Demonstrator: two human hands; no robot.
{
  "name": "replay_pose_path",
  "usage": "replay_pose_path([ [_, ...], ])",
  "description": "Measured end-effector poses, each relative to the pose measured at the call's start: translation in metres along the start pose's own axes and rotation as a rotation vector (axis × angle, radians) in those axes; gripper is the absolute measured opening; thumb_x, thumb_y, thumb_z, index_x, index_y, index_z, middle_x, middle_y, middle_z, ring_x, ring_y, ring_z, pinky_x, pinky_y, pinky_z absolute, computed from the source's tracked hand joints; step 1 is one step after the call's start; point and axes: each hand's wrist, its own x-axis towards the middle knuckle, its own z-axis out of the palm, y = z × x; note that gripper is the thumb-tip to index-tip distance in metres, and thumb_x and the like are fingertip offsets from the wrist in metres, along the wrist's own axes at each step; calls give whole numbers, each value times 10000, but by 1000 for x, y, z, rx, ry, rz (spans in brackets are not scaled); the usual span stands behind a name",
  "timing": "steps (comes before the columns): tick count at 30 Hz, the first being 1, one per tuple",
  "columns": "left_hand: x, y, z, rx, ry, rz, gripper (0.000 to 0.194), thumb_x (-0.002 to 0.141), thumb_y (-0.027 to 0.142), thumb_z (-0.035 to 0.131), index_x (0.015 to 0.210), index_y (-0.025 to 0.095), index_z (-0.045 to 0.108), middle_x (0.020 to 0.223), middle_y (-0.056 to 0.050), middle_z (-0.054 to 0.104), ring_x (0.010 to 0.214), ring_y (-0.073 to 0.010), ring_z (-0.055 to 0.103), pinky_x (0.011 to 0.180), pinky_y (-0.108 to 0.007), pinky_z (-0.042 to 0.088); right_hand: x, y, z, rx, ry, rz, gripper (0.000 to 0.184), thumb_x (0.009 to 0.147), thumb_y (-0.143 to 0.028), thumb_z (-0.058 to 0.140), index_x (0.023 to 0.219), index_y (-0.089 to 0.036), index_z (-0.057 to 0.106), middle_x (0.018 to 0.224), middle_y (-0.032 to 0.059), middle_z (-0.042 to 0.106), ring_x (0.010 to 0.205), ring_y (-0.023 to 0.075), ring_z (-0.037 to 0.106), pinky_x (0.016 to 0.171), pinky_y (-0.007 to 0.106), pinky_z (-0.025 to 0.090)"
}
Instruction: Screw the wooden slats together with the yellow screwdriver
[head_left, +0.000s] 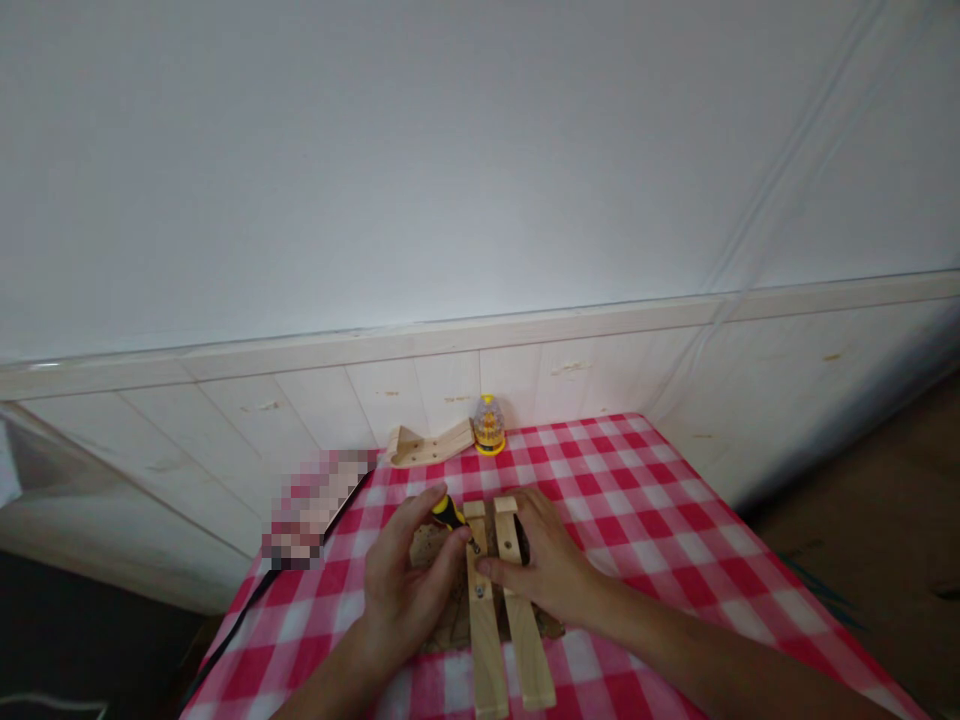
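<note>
My left hand (pixel 409 580) is closed round a yellow-and-black screwdriver (pixel 450 515), its tip down on the nearer of two pale wooden slats (pixel 484 630). My right hand (pixel 544 565) lies over the second slat (pixel 525 630), its fingers pressing on the wood and its thumb against the first slat. Both slats run toward me across a brown wooden piece (pixel 431 550) that is mostly hidden under my hands. All of it rests on a table with a red-and-white checked cloth (pixel 637 520).
A curved wooden part (pixel 427 445) and a small yellow-based clear dome holding small bits (pixel 488 425) stand at the table's far edge by the white panelled wall. A black cable (pixel 247 610) runs off the table's left side. Brown floor lies to the right.
</note>
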Motion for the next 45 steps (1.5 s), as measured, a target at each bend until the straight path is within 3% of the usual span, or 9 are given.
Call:
replay_pose_path([
  [5,-5,-2,5,39,5,9,461,977,258,744,1424,247,633,1160,-82,791,994,-212,800,886,-331,681,0,0,1,-8,-15,28,454,731,-238,939,1110,-240,689,1137,59,708,1106,323,649,959,471,529],
  [9,-4,3,8,-20,39,-16,613,998,237,702,1573,256,491,1061,-56,795,922,-190,801,814,-287,673,0,1,2,-11,-13,14,446,766,-250,918,1153,-228,697,1171,79,717,1148,338,643,1000,497,517],
  [15,-2,3,6,-17,-39,-12,518,1009,260,683,1509,254,547,1114,-58,788,975,-190,784,875,-299,649,2,4,3,-17,-18,15,429,794,-308,902,1159,-200,705,1176,106,725,1150,359,642,1000,507,509],
  [24,-2,-4,12,-52,-30,31,539,1037,269,637,1557,238,501,1262,-110,769,1078,-217,780,943,-340,647,2,5,4,-6,-8,13,450,789,-337,901,1179,-211,718,1204,112,733,1174,366,643,1008,502,500],
  [29,-3,-7,14,-87,-39,57,585,1056,289,608,1611,229,435,1284,-124,753,1099,-217,770,973,-355,639,3,8,6,-37,7,-3,386,800,-378,891,1093,-197,717,1106,105,741,1083,352,667,944,477,518],
  [34,-1,-8,18,-64,-18,39,525,1053,317,600,1555,199,498,1240,-135,756,1033,-225,770,901,-351,652,2,4,5,-39,39,4,377,787,-354,900,1075,-194,718,1089,96,752,1045,330,689,914,440,534],
  [37,4,-5,21,-68,-48,8,531,1053,316,573,1560,188,485,1351,-183,721,993,-228,773,880,-379,658,3,-6,-1,-11,4,-18,301,805,-309,882,1044,-195,739,1076,88,768,1036,311,703,917,419,542],
  [40,11,0,23,-80,-108,16,514,1048,282,537,1554,202,494,1405,-184,701,1084,-245,765,921,-399,651,6,-12,-4,60,-74,-54,241,787,-253,879,989,-203,758,1032,65,795,983,298,721,880,400,558],
  [45,11,5,17,-86,-121,-22,489,1033,277,539,1519,224,537,1385,-155,712,1155,-254,747,984,-425,632,6,-15,0,152,-13,-70,345,761,-267,895,1069,-184,765,1070,78,800,976,298,731,879,413,580],
])
